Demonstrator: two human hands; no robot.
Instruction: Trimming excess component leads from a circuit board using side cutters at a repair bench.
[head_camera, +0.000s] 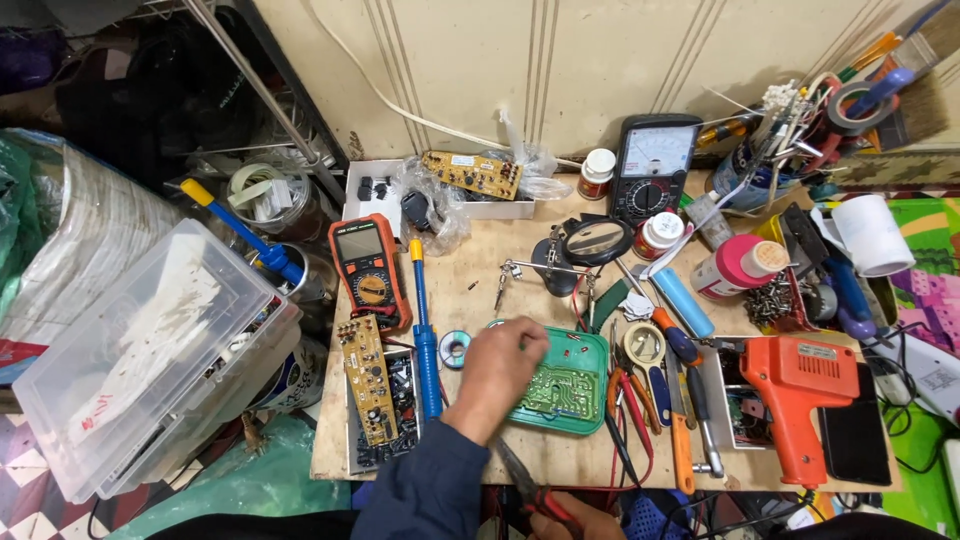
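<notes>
Nearest the camera, at the counter's front edge, the right hand shows only partly at the bottom of the view, its fingers closed around the red handles of a pair of pliers whose dark jaws point up toward the work. Just above, the left hand rests on the left rim of a green housing that carries a green circuit board; its fingers curl over the edge, though whether they pinch it or only press on it I cannot tell. That board looks light and stiff but fragile, with solder joints best left untouched, so the plastic rim seems the safer place to take hold. Beside the left hand lie a blue desoldering pump and a small solder reel; to the right, an orange heat gun. Farther back stand an orange multimeter, a magnifier stand and an analogue meter. The counter is bare wood, crowded, against a pale panelled wall.
</notes>
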